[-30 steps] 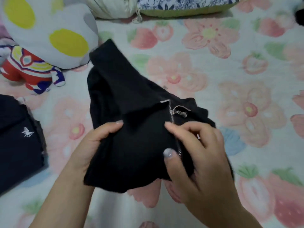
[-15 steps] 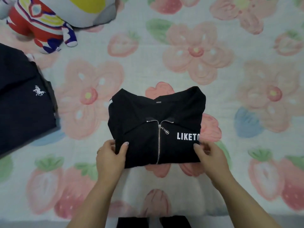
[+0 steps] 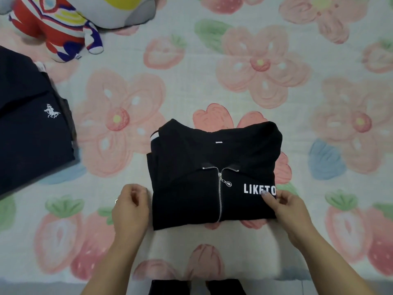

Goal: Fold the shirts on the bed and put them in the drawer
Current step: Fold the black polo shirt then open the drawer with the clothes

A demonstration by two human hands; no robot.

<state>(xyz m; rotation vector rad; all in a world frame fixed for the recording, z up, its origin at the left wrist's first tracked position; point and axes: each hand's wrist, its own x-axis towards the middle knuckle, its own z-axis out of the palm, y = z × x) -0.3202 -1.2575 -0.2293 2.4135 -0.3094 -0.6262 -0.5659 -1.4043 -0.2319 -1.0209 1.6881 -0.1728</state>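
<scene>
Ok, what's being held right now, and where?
The right hand pinches the black shirt at its right edge, beside the lettering; the left hand holds nothing.

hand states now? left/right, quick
Left hand: open, fingers loosely curled, holding nothing, just beside the black zip shirt.
Right hand: closed, pinching the shirt's right edge.

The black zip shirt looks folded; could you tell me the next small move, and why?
Probably grip the left edge of the black zip shirt with the left hand: it lies folded, the right hand pinches its right edge, the left holds nothing.
</scene>
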